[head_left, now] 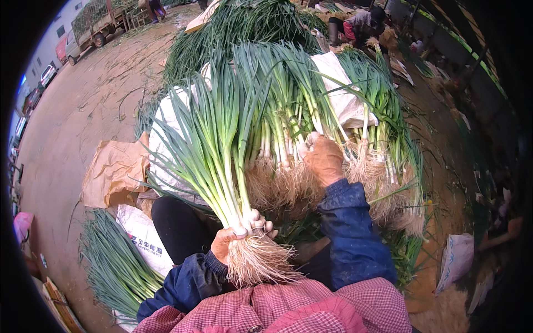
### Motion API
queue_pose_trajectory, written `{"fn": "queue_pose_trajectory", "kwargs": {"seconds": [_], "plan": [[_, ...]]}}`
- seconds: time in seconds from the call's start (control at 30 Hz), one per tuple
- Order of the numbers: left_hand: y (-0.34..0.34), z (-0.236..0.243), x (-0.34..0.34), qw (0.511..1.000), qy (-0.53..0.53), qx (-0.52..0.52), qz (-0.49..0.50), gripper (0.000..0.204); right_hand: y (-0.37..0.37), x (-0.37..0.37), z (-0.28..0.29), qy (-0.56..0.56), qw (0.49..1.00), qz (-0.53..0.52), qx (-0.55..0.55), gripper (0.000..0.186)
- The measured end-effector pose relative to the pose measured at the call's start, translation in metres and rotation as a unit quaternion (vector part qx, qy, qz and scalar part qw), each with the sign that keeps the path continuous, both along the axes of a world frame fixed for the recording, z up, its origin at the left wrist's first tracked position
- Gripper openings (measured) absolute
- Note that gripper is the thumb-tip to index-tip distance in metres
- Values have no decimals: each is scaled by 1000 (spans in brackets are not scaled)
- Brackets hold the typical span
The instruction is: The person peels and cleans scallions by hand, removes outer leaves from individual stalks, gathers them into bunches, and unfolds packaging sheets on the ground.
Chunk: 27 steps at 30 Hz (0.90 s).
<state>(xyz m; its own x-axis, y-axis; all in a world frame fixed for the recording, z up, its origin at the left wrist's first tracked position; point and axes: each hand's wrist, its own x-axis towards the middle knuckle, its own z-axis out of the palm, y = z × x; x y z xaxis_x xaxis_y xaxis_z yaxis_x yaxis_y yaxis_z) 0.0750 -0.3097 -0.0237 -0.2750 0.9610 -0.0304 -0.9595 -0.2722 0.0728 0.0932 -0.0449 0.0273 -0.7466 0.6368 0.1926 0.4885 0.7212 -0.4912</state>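
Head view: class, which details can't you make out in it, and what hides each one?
All in the head view:
Palm of the left hand: hidden by the held bundle of stalks.
Fingertips of the right hand, so whether they grip a stalk: covered by the hand itself.
Hands of the co-worker: too small and dark.
Lower part of the checked garment: cut off by the bottom edge.

daylit brown ground (61, 150); pale building (47, 49) upper left, truck (99, 21) near it.
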Motion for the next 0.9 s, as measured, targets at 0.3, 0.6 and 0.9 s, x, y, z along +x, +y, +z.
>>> {"fn": "queue_pose_trajectory", "kwargs": {"seconds": [0.3,0.6,0.9], "plan": [[5,22,6,995,97,-31,4,43,7,-2,-20,-78,987,50,134,33],[-20,-15,-8,989,37,-142,-24,47,-92,30,-61,67,922,212,-317,16],[-14,-11,1,980,42,-192,-18,37,-58,-45,-42,168,902,144,-370,10]]}}
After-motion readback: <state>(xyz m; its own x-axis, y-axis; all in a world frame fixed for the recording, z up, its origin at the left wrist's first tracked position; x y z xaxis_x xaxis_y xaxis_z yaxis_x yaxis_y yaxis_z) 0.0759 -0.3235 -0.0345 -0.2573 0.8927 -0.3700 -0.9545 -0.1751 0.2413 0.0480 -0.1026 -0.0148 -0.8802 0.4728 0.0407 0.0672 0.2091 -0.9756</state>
